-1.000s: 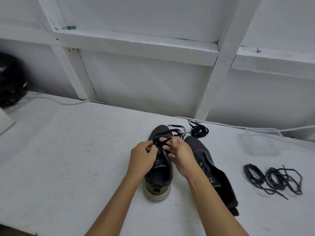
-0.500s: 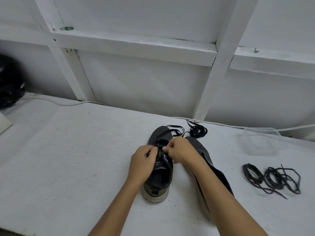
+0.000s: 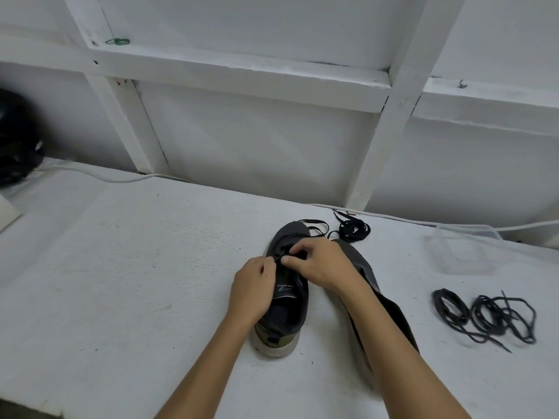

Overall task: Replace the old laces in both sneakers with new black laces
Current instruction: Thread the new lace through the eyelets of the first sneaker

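Head view: left sneaker (image 3: 284, 300) upright near the bench's (image 3: 127, 267) middle, heel toward the near edge, toe toward the wall. Left hand (image 3: 252, 290) curled against its left side at the eyelets, fingers bent, apparently pinching the lace (image 3: 286, 252) there, though the contact itself hidden behind the knuckles. Right hand (image 3: 320, 264) over the tongue, thumb and forefinger closed on the same black lace close to the lowest eyelets. Lace's free ends trailing past the toe toward the back edge (image 3: 314, 226). Only the bottom rows looking threaded; tongue and upper eyelets bare, so lacing here judged barely begun. Right sneaker (image 3: 360, 267) just beside the first, on its right, lying over on its side and largely hidden under the right forearm; no lace visible in it, so probably stripped and waiting. Small bundle (image 3: 354, 229) of black lace beyond both toes near the back edge, likely the second new lace. Loose tangle (image 3: 484, 313) of dark laces well apart toward the right edge, likely the old pair already pulled out. Clear tub (image 3: 462, 252) behind that tangle, near the wall. White cable (image 3: 99, 176) along the back edge. Left to do, by this reading: remaining rows on this sneaker, then the whole of the other.
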Demonstrator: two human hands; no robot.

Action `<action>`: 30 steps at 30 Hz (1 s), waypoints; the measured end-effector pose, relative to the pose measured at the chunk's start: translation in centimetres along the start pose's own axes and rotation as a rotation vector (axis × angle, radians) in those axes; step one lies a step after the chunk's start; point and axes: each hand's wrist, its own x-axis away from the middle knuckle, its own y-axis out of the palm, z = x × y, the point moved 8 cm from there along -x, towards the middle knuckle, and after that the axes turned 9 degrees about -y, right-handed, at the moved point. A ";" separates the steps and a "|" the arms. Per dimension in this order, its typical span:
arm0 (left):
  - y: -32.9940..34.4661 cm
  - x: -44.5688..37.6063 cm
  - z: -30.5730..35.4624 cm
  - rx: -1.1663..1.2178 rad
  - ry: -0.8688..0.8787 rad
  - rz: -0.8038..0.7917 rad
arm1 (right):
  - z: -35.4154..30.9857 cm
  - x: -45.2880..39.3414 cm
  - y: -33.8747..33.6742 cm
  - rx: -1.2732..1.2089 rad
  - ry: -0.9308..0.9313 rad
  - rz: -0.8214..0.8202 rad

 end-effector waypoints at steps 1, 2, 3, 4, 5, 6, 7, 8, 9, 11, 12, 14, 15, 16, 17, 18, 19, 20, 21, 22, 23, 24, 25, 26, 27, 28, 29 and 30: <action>0.1 0.1 0.2 -0.012 0.025 -0.015 | -0.2 -0.1 0.4 0.041 -0.018 -0.034; 0.1 0.2 0.5 -0.035 0.055 -0.021 | -0.2 -0.3 0.7 0.064 -0.013 -0.052; 0.1 0.4 0.8 -0.057 0.074 -0.017 | 0.1 -0.6 1.0 0.100 0.007 -0.060; 0.2 0.3 0.8 -0.068 0.077 -0.014 | 0.1 -0.9 1.1 0.161 0.019 -0.067; 0.3 0.4 0.8 -0.059 0.075 -0.015 | 0.1 -1.2 1.3 0.211 0.020 -0.080; 0.3 0.3 0.7 -0.047 0.063 -0.016 | -0.2 -1.3 1.4 0.211 0.008 -0.088; 0.3 0.2 0.7 -0.044 0.053 -0.007 | -0.4 -1.4 1.5 0.118 0.002 -0.085; 0.1 0.2 0.7 -0.053 0.047 0.006 | -0.5 -1.2 1.4 -0.087 0.021 -0.062; 0.1 0.2 0.7 -0.057 0.041 0.008 | -0.4 -0.9 1.2 -0.364 0.064 -0.026; 0.2 0.0 0.4 -0.074 0.030 -0.008 | 0.0 -0.2 0.7 -0.857 0.150 0.058; 0.3 0.0 0.4 -0.083 0.024 -0.012 | 0.2 0.1 0.5 -1.013 0.170 0.099; 0.5 -0.3 0.1 -0.094 0.014 -0.009 | 0.5 0.4 0.3 -1.212 0.188 0.174; 0.6 -0.4 0.1 -0.099 0.014 -0.004 | 0.7 0.5 0.4 -1.265 0.203 0.207; 0.6 -0.5 0.2 -0.107 0.016 0.007 | 0.8 0.7 0.7 -1.290 0.225 0.230; 0.6 -0.5 0.3 -0.117 0.022 0.020 | 0.9 0.9 1.0 -1.279 0.249 0.249; 0.4 -0.4 0.4 -0.126 0.036 0.036 | 1.2 1.1 1.2 -1.202 0.265 0.269; 0.4 -0.3 0.7 -0.129 0.059 0.046 | 1.5 1.2 1.0 -1.040 0.261 0.291; 0.3 -0.1 0.9 -0.122 0.085 0.052 | 1.8 1.3 0.5 -0.825 0.231 0.304; 0.2 0.2 1.2 -0.108 0.107 0.054 | 1.8 1.2 -0.1 -0.595 0.178 0.307; 0.0 0.4 1.5 -0.103 0.127 0.069 | 1.4 1.1 -0.6 -0.390 0.112 0.287; -0.3 0.5 1.7 -0.115 0.142 0.103 | 1.0 0.9 -0.7 -0.239 0.057 0.242; -0.6 0.6 1.8 -0.133 0.154 0.151 | 0.5 0.7 -0.5 -0.139 0.020 0.187; -0.9 0.7 1.9 -0.144 0.167 0.198 | 0.3 0.6 -0.2 -0.072 0.001 0.139; -1.1 0.9 1.9 -0.146 0.178 0.240 | 0.3 0.4 0.1 -0.026 -0.003 0.101; -1.3 1.1 2.0 -0.150 0.183 0.271 | 0.1 0.3 0.3 0.006 -0.003 0.074; -1.4 1.3 2.1 -0.160 0.184 0.295 | -0.1 0.1 0.6 0.041 -0.006 0.052; -1.5 1.3 2.0 -0.183 0.184 0.315 | -0.5 -0.1 0.9 0.086 -0.014 0.031; -1.6 1.2 1.9 -0.215 0.177 0.331 | -1.0 -0.3 1.3 0.125 -0.030 0.010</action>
